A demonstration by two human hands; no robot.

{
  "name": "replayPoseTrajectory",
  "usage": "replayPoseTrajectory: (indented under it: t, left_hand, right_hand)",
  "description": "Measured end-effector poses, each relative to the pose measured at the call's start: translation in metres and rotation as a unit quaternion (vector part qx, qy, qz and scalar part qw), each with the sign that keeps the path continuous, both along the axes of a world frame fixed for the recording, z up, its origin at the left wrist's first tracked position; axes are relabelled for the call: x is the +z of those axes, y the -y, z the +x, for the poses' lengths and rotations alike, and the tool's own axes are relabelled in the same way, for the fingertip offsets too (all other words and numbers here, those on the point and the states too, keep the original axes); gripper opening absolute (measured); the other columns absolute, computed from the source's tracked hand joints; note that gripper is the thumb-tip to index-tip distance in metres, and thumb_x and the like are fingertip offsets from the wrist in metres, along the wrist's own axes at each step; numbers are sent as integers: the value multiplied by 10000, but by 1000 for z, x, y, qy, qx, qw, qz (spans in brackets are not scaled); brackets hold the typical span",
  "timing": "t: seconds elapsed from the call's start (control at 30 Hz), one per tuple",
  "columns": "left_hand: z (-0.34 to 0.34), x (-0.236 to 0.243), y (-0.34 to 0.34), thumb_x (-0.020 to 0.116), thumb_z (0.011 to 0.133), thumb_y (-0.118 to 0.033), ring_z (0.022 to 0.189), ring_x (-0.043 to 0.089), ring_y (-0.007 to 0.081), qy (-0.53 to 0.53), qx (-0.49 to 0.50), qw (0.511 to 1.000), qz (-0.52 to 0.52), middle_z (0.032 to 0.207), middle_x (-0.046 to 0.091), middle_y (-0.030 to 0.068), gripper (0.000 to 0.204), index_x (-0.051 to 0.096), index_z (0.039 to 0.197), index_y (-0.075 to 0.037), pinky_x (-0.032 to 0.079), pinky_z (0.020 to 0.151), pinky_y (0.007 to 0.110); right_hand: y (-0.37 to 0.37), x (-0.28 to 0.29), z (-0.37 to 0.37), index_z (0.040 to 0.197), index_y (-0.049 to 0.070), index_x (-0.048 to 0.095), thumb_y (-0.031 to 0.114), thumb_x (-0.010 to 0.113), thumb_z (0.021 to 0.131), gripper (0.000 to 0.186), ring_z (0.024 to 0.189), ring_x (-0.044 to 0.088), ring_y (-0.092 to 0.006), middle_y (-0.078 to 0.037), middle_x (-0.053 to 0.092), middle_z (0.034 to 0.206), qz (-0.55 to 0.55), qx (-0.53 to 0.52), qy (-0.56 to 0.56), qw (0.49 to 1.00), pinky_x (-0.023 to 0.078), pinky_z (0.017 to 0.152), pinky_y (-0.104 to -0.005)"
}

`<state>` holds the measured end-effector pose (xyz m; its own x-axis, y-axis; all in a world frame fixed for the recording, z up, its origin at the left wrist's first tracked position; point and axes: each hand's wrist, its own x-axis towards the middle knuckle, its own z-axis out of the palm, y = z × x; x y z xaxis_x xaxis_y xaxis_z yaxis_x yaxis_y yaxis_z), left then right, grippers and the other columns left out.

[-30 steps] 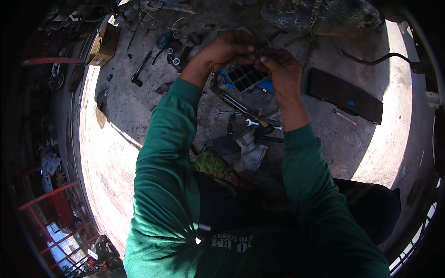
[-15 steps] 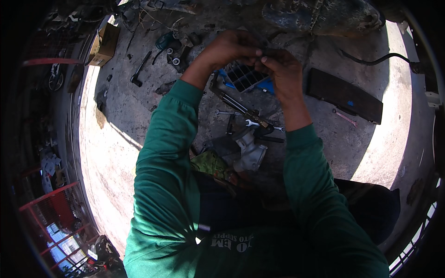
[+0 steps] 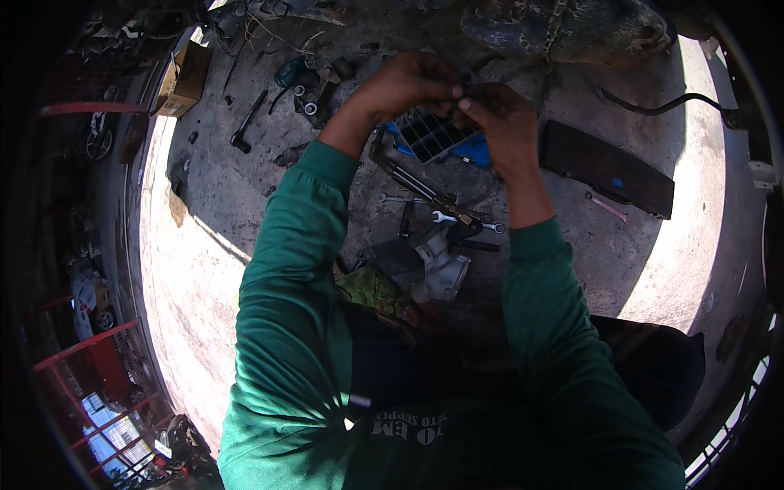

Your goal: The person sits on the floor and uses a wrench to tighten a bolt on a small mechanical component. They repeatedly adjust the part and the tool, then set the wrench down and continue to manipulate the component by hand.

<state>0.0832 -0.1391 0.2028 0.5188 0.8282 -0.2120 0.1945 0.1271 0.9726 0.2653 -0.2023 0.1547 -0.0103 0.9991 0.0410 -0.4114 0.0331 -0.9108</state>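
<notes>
My left hand (image 3: 408, 88) and my right hand (image 3: 500, 122) meet at their fingertips, both pinched around a small dark item I cannot make out. Just beneath them lies a black compartment organizer (image 3: 426, 139) over a blue case (image 3: 470, 152). Below that, a metal torch-like tool (image 3: 416, 181) lies diagonally among open-ended wrenches (image 3: 443, 217). A grey metal casting (image 3: 443, 269) rests nearer me, beside a green cloth (image 3: 367, 290).
At left are a cardboard box (image 3: 181, 82), a ratchet (image 3: 249, 122), a teal power tool (image 3: 290, 73) and red racks (image 3: 86, 347). A long dark case (image 3: 604, 170), pink wrench (image 3: 608, 208) and black hose (image 3: 661, 106) lie right. A large dark metal body (image 3: 572, 33) stands beyond.
My right hand and forearm have shifted slightly rightward. My left hand has moved a little up and right since one second ago. Both still pinch together above the organizer.
</notes>
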Motion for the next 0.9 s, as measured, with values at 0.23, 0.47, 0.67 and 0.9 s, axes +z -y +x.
replayPoseTrajectory:
  t: [0.23,0.47,0.67,0.9]
  left_hand:
    - [4,3,2,726,897,-151,738,680,151,52,35,996,-67,889,696,88,263,657,1061,44,585,670,284]
    - [6,1,0,708,902,-124,815,694,183,79,18,994,-69,959,692,115,297,634,1120,65,605,730,317]
    - [7,2,0,713,894,-107,826,696,184,76,25,996,-43,959,689,115,295,624,1127,50,607,748,322]
    - [9,2,2,715,895,-106,819,705,190,83,18,996,-41,963,684,114,288,622,1120,48,612,740,322]
  right_hand:
    - [-3,7,6,973,-34,669,113,724,884,180,630,630,-134,-96,685,766,-8,-4,48,999,473,538,-255]
    - [-5,5,10,956,-23,683,120,725,887,164,602,598,-104,-69,666,724,-20,-22,42,999,441,519,-242]
    - [-5,7,8,919,-9,703,120,750,870,146,595,578,-81,-36,654,712,-17,-51,72,996,423,509,-227]
    - [-2,12,11,958,-41,693,70,755,858,162,610,567,-89,-51,655,726,-21,-60,65,996,413,538,-238]
